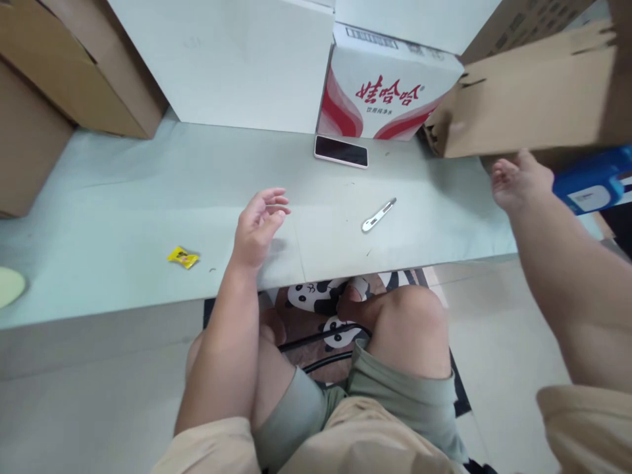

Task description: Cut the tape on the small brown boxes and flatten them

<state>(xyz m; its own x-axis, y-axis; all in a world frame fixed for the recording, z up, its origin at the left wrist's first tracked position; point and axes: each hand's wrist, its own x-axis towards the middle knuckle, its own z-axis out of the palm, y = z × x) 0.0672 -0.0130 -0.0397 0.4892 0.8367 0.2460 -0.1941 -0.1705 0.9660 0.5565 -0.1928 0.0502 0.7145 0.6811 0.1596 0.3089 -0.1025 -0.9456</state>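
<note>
My left hand [259, 227] hovers above the pale green table cover, palm turned inward. Its fingers are loosely bent and apart, with nothing between them. To its left lies a small yellow candy wrapper or wrapped candy [184, 257]. A white utility knife [379, 215] rests on the table between my two hands. Over at the right, my right hand [521, 181] is raised just in front of an open cardboard box [533, 99]. Its fingers are curled in, and whatever they hold, if anything, is hidden.
A smartphone [342, 152] lies in front of a white-and-red carton [390, 92]. White panels or boxes [237, 59] stand at the back. Brown cardboard boxes [74, 66] fill the left rear. A blue package [592, 181] sits beyond my right wrist. A pale round object [10, 286] is at the left edge.
</note>
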